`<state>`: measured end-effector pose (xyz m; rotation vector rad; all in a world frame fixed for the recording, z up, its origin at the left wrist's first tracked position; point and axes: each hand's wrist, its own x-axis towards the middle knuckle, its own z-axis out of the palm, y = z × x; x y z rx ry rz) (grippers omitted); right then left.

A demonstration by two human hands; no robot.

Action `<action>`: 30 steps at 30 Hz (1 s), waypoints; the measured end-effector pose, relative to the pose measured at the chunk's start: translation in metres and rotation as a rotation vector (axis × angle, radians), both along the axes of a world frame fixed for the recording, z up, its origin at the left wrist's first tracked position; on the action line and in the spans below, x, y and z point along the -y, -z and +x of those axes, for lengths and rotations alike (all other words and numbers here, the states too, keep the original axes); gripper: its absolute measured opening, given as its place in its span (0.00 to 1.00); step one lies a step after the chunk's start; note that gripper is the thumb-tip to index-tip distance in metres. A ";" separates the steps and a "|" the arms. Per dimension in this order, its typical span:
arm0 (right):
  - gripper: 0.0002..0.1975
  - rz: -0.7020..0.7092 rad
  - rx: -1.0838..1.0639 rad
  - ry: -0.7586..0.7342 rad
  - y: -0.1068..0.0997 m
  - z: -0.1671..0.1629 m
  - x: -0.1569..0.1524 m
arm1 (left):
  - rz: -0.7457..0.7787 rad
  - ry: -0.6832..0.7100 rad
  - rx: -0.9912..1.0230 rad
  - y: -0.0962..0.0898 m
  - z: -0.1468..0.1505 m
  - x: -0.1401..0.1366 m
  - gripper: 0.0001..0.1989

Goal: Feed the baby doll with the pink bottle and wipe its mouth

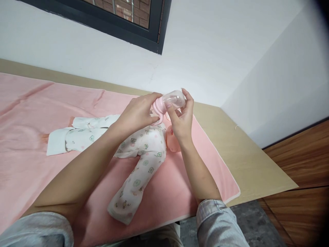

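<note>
A clear baby bottle [176, 98] with a pink collar and pink handles is tilted in the air between both hands. My left hand [140, 111] is closed around its pink collar end. Around the clear body, near the rounded base, wrap the fingers of my right hand [183, 118]. Beneath them a baby doll [151, 144] lies on its back in white printed clothes, one sleeve stretched toward me. Its head [173, 140] is partly covered by my right hand and wrist. The bottle's nipple end is hidden by my left hand.
A pink blanket [164, 192] covers most of the light wooden table [221, 133]. White walls [200, 51] stand behind and to the right, with a dark-framed window [154, 27] above. Brown wood-grain panels [303, 161] are at the right, beyond the table's edge.
</note>
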<state>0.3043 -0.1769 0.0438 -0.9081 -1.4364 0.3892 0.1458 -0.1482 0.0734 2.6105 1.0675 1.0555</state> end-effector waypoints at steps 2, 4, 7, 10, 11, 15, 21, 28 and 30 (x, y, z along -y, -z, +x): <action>0.37 0.051 0.009 0.065 -0.002 0.011 -0.006 | 0.030 -0.061 -0.026 -0.002 -0.003 -0.002 0.27; 0.35 0.097 -0.005 0.158 -0.003 0.031 -0.017 | 0.053 -0.151 -0.048 -0.005 -0.008 -0.006 0.26; 0.33 0.125 -0.017 0.361 0.005 0.077 -0.040 | 0.054 -0.272 -0.059 -0.009 -0.020 -0.016 0.26; 0.31 0.032 0.004 0.599 0.030 0.126 -0.060 | -0.013 -0.368 -0.052 -0.007 -0.036 -0.033 0.27; 0.30 -0.045 0.012 0.659 0.041 0.138 -0.064 | -0.047 -0.401 -0.049 -0.006 -0.042 -0.040 0.27; 0.30 -0.342 0.082 0.824 0.088 0.166 -0.069 | -0.180 -0.521 -0.069 0.003 -0.062 -0.066 0.29; 0.33 -0.623 0.192 0.780 0.128 0.170 -0.068 | -0.290 -0.642 -0.158 0.015 -0.086 -0.090 0.30; 0.35 -0.554 0.107 0.755 0.140 0.174 -0.072 | -0.290 -0.585 -0.180 0.032 -0.108 -0.098 0.41; 0.35 -0.552 0.071 0.767 0.142 0.175 -0.073 | -0.315 -0.609 -0.206 0.038 -0.112 -0.104 0.44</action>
